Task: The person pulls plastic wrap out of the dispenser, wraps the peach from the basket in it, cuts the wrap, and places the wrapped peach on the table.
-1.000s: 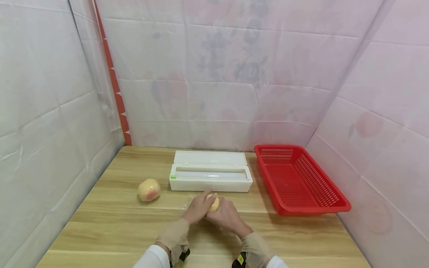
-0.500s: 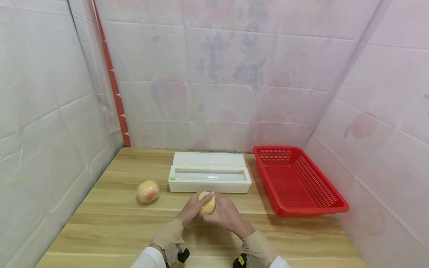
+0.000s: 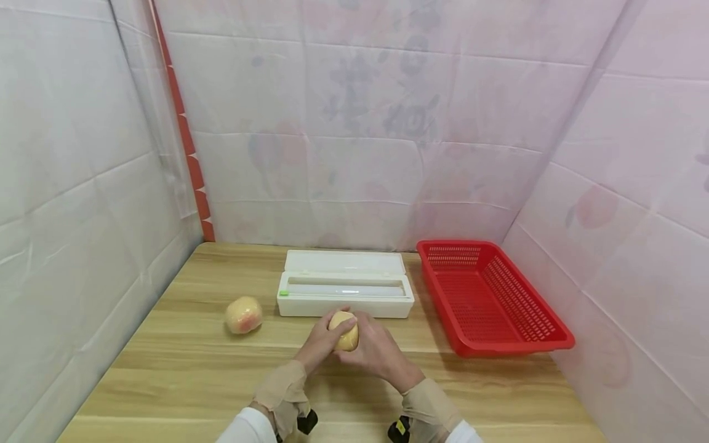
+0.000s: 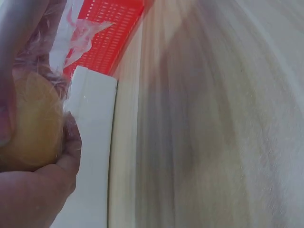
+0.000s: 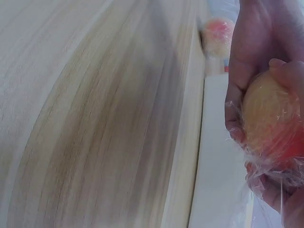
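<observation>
A yellow peach [image 3: 346,337] with a red blush is held between both hands, in front of the white box. Clear cling film [image 5: 268,166] covers it and bunches into loose folds at one side. My left hand [image 3: 318,346] grips the peach from the left, its thumb lying across the top. From the right, my right hand [image 3: 381,355] curls round the same fruit. Fingers and crumpled film hide its underside. A second peach [image 3: 244,315], with a glossy surface, rests on the table to the left.
Behind the hands stands a white cling film box [image 3: 346,307], lid raised, a roll inside and a green slider at its left end. A red perforated basket [image 3: 460,332] sits to the right on the wooden table [image 3: 183,381]. White sheeting surrounds three sides.
The hands have shifted slightly left and turned the peach, so more of its yellow side shows than a second ago. The second peach, box and basket stay put.
</observation>
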`<action>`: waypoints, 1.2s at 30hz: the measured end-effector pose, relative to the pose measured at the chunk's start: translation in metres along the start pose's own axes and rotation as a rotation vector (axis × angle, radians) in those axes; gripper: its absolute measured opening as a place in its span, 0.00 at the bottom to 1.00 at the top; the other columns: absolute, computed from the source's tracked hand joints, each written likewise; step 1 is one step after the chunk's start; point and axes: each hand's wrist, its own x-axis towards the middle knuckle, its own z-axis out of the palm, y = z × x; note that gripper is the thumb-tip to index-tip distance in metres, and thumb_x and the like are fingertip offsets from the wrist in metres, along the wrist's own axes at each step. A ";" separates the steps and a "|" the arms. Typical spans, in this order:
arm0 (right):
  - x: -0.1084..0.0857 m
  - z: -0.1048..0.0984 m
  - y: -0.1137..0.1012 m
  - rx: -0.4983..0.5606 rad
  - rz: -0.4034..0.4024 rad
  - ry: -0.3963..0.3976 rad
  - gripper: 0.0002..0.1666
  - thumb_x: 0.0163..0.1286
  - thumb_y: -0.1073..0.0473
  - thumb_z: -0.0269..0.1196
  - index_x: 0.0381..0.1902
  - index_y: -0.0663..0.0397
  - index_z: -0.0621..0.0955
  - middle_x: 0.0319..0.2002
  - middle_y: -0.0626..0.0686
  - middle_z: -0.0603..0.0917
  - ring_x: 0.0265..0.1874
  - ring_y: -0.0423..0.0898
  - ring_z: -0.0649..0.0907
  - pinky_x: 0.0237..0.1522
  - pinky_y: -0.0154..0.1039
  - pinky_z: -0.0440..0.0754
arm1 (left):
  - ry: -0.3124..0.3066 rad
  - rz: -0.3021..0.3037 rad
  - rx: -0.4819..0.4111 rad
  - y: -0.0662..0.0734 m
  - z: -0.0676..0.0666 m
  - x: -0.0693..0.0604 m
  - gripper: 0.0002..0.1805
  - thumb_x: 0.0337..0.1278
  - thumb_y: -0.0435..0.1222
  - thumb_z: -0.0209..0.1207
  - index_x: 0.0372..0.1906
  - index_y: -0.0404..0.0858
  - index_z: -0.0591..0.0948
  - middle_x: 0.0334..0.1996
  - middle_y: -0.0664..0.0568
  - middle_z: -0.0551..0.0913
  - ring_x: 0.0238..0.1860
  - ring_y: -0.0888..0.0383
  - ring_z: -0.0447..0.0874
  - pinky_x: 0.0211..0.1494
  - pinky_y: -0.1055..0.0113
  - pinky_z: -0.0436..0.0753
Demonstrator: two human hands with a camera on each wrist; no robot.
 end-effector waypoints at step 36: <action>0.017 0.021 0.017 1.016 0.774 0.282 0.25 0.79 0.47 0.47 0.23 0.49 0.75 0.17 0.43 0.75 0.17 0.38 0.76 0.19 0.33 0.77 | 0.154 -0.047 -0.311 0.015 0.027 -0.010 0.32 0.64 0.51 0.57 0.59 0.27 0.72 0.41 0.51 0.79 0.41 0.62 0.78 0.47 0.72 0.78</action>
